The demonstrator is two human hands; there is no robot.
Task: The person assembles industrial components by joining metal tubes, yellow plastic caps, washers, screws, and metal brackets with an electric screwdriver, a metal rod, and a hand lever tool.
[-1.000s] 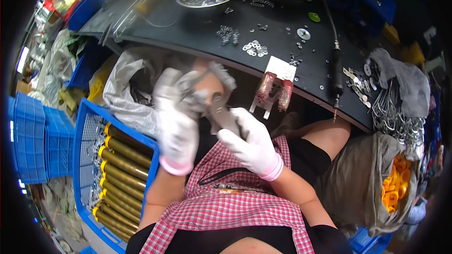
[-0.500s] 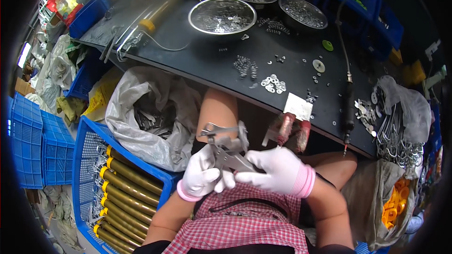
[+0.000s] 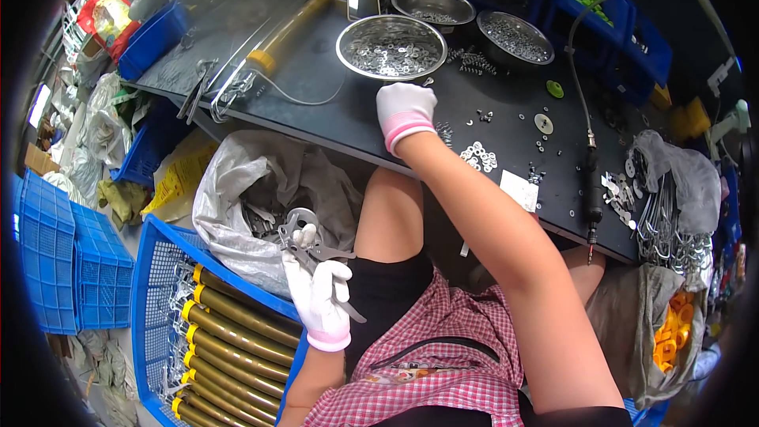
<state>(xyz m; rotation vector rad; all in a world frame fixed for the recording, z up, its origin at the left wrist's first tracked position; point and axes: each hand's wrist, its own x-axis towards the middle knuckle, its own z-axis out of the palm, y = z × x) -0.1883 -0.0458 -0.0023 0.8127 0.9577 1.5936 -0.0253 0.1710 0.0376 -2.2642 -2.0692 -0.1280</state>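
My left hand [image 3: 320, 304], in a white glove with a pink cuff, holds a grey metal trigger handle [image 3: 312, 247] with a rounded end and a lever, above the white sack's mouth. My right hand [image 3: 407, 113], gloved the same way, reaches over the black table with its fingers curled in. It is just in front of a steel bowl [image 3: 391, 51] of small metal pieces and covers part of a pile of small springs [image 3: 444, 134]. Whatever its fingers hold is hidden. White ring-shaped pieces [image 3: 478, 156] lie beside my right wrist.
The white sack [image 3: 221, 182] holds metal parts. A blue crate [image 3: 150, 292] carries brown tubes [image 3: 245, 340] with yellow ends. A hanging power screwdriver [image 3: 591, 190] is at the right, near metal hooks [image 3: 672, 229]. Two more steel bowls [image 3: 435, 6] [image 3: 515, 37] stand at the back.
My right hand has left the metal handle and moved up and forward onto the table. My left hand has shifted left with the handle. The red-handled tool at the table edge is no longer visible.
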